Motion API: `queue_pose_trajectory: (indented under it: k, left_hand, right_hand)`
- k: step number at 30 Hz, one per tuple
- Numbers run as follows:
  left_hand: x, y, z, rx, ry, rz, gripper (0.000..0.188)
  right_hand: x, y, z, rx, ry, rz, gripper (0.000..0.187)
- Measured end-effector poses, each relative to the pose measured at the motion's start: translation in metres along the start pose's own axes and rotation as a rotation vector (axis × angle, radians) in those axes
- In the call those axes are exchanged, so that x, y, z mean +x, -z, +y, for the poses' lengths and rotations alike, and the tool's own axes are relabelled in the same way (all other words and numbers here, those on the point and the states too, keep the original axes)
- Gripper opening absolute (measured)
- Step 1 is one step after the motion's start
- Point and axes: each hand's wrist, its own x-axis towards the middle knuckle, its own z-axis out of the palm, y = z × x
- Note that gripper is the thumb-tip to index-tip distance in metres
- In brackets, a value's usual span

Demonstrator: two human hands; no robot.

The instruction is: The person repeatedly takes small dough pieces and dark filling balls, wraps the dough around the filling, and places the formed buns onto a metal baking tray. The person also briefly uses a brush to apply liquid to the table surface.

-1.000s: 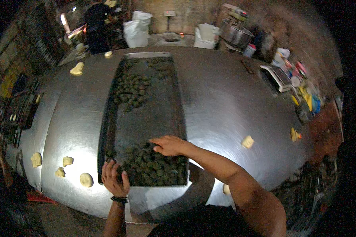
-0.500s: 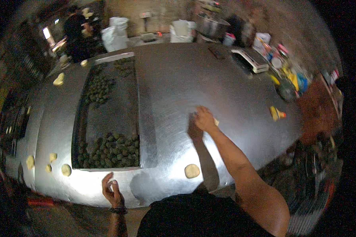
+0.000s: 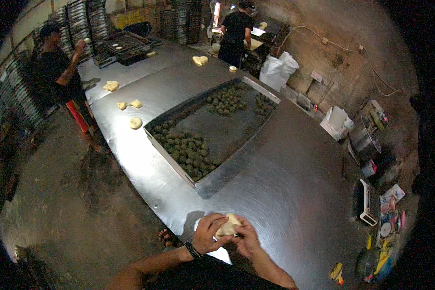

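Note:
Close to my body, above the table's near edge, a pale piece of dough (image 3: 228, 227) is held between both hands. My left hand (image 3: 209, 233), with a dark bracelet at the wrist, curls its fingers round one side. My right hand (image 3: 248, 238) pinches the other side, thumb and fingers closed on it. Just beyond them lies a shallow metal tray (image 3: 194, 182) on the steel table (image 3: 280, 188). Dark green balls (image 3: 184, 152) are heaped at its near left end. A smaller cluster of green balls (image 3: 227, 100) sits toward the far end.
Left of the tray lie a round dough piece (image 3: 136, 123) and smaller dough lumps (image 3: 136, 103). One co-worker (image 3: 63, 63) stands at the left, another (image 3: 236, 36) at the back. At the right are a white-edged scale (image 3: 367, 203) and a yellow scraper-like tool (image 3: 337, 273).
My view has swung left. My hands, apart before, have come together round a piece of dough. The round dough piece by the near edge no longer shows on the table.

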Motion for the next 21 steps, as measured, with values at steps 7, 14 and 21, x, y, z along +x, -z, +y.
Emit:
queue_pose_trajectory:
  k: [7,14,21]
  left_hand:
    - [-0.003,0.025,-0.011,-0.505,0.866,0.240,0.031]
    - [0.002,0.078,-0.071,-0.978,0.915,0.389,0.066]
    - [-0.003,0.121,-0.127,-1.158,1.176,0.186,0.039]
  right_hand:
    - [0.000,-0.063,0.038,-0.606,0.558,-0.149,0.039]
    - [0.057,-0.114,0.020,-0.951,0.402,-0.173,0.029]
    - [0.161,-0.168,-0.018,-1.388,0.261,-0.657,0.024]
